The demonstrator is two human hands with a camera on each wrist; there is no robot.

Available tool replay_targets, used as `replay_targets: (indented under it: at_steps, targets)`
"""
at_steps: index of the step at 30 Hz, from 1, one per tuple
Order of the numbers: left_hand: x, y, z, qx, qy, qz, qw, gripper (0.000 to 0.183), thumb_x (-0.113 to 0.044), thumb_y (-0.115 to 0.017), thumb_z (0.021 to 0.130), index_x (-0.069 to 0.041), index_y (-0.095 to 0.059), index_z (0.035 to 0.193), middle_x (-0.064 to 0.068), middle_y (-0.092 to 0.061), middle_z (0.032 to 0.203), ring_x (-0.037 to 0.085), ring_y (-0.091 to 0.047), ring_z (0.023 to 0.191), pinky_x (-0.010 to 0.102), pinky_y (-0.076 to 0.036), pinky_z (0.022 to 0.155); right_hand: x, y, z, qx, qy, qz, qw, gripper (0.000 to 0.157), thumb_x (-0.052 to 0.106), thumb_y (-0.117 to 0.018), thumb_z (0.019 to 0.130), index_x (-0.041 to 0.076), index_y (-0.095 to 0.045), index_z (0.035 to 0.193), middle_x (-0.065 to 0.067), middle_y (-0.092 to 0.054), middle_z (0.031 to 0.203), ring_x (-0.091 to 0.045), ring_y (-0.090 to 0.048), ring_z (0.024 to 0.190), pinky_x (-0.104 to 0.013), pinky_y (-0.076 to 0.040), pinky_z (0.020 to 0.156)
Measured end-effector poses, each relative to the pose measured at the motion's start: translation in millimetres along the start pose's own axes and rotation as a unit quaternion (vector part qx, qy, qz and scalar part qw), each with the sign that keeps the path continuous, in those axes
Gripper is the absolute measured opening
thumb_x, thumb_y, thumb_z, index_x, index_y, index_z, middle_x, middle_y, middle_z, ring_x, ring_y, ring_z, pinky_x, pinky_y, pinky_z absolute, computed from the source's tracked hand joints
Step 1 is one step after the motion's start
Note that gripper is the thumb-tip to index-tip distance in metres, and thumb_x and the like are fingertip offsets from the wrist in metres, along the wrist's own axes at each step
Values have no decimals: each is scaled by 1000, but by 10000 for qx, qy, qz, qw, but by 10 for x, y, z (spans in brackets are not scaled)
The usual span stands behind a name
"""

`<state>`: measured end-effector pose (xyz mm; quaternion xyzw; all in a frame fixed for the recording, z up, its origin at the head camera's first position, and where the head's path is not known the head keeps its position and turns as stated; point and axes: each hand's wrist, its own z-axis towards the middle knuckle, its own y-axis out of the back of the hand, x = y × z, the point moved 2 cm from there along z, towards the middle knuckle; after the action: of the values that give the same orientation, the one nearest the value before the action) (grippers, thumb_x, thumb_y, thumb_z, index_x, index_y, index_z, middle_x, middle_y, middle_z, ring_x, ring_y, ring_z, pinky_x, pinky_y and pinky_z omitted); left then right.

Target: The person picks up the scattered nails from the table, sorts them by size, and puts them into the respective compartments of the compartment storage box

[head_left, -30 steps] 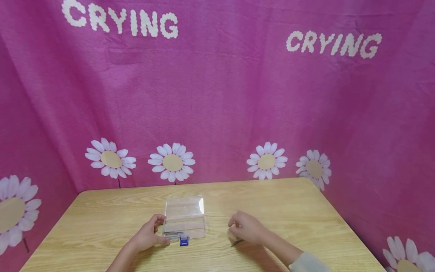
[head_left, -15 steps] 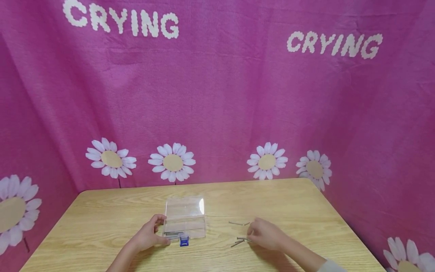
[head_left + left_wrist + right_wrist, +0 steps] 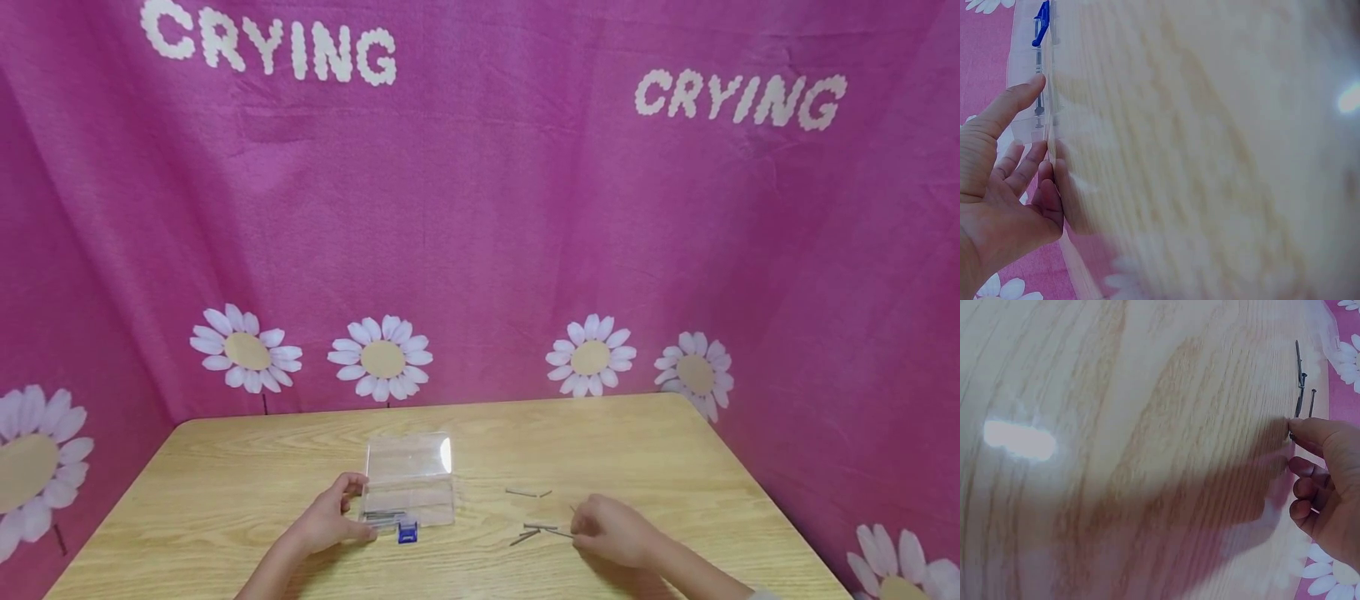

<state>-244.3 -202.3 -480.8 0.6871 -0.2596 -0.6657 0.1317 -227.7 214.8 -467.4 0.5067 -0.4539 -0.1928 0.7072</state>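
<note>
A clear plastic box (image 3: 431, 500) with a blue latch (image 3: 407, 532) stands with its lid raised on the table. Several nails (image 3: 382, 517) lie inside along its front. My left hand (image 3: 330, 515) grips the box's left side, the thumb at the front corner and the fingers farther back; the left wrist view shows the thumb (image 3: 1019, 100) against the box wall. To the right, my right hand (image 3: 611, 531) pinches the end of a nail (image 3: 557, 533) low over the table. More loose nails (image 3: 525, 537) lie just left of those fingers, also visible as dark nails (image 3: 1299, 369) in the right wrist view.
Farther back on the table (image 3: 262, 467) lie a loose nail (image 3: 521, 492) and a shorter-looking one (image 3: 545, 493). A pink cloth (image 3: 480, 208) with daisies and white lettering surrounds the table's back and sides.
My right hand has moved right, away from over the nails, uncovering them, and now has one nail's end at its fingertips. The left hand and box have stayed put.
</note>
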Motion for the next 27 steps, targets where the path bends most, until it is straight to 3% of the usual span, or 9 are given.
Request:
replay_targets:
  at_steps: [7, 27]
  targets:
    - [7, 6, -10, -83, 189, 2, 9998, 74, -7, -85, 62, -2, -45, 123, 14, -55, 123, 32, -47, 114, 51, -35, 100, -10, -4, -3, 87, -130, 111, 9998, 5, 20, -69, 81, 17, -66, 82, 12, -53, 78, 3, -46, 72, -22, -44, 64]
    - [-13, 9, -24, 14, 59, -78, 10000, 73, -5, -84, 63, 1, -44, 124, 15, -54, 123, 34, -45, 119, 53, -32, 103, -67, 35, -40, 151, -165, -86, 9997, 5, 19, -70, 80, 17, -65, 82, 12, -54, 78, 2, -48, 73, -25, -46, 67]
